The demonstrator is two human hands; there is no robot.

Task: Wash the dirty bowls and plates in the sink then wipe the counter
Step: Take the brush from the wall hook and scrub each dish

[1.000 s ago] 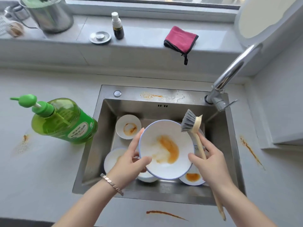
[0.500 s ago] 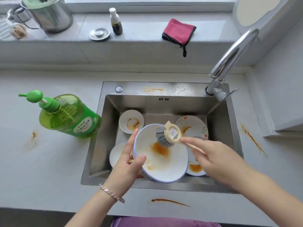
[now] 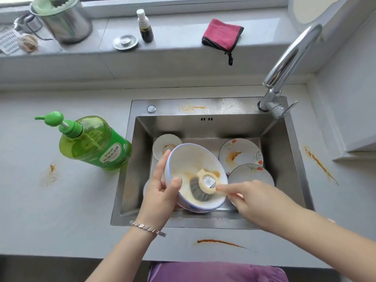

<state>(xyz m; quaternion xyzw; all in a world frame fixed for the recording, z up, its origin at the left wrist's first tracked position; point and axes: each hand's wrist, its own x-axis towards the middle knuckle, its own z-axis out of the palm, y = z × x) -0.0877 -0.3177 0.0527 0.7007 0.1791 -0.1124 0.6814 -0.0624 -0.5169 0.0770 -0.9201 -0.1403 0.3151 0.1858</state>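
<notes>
My left hand [image 3: 162, 192] grips the left rim of a white bowl [image 3: 189, 161] with a blue edge, tilted over the steel sink [image 3: 284, 159]. Orange sauce smears its inside. My right hand [image 3: 250, 198] holds a dish brush [image 3: 205, 184] by its handle, and the grey bristles press into the bowl's bottom. A small stained dish [image 3: 164, 146] lies at the sink's back left. Two flowered plates [image 3: 240, 153] overlap on the right, the rear one stained. More dishes lie hidden under the bowl.
A green soap pump bottle [image 3: 95, 143] stands left of the sink. The faucet [image 3: 289, 64] arches at the back right. A pink cloth [image 3: 221, 34], a small dark bottle [image 3: 145, 27], a drain plug [image 3: 125, 42] and a metal pot [image 3: 63, 21] sit on the sill. Orange stains [image 3: 219, 242] mark the counter [image 3: 61, 210].
My right hand has turned the brush bristles-down and brought it from above the rim into the bowl, now lower against the bottom. The sauce is more smeared. My left hand keeps the bowl tilted.
</notes>
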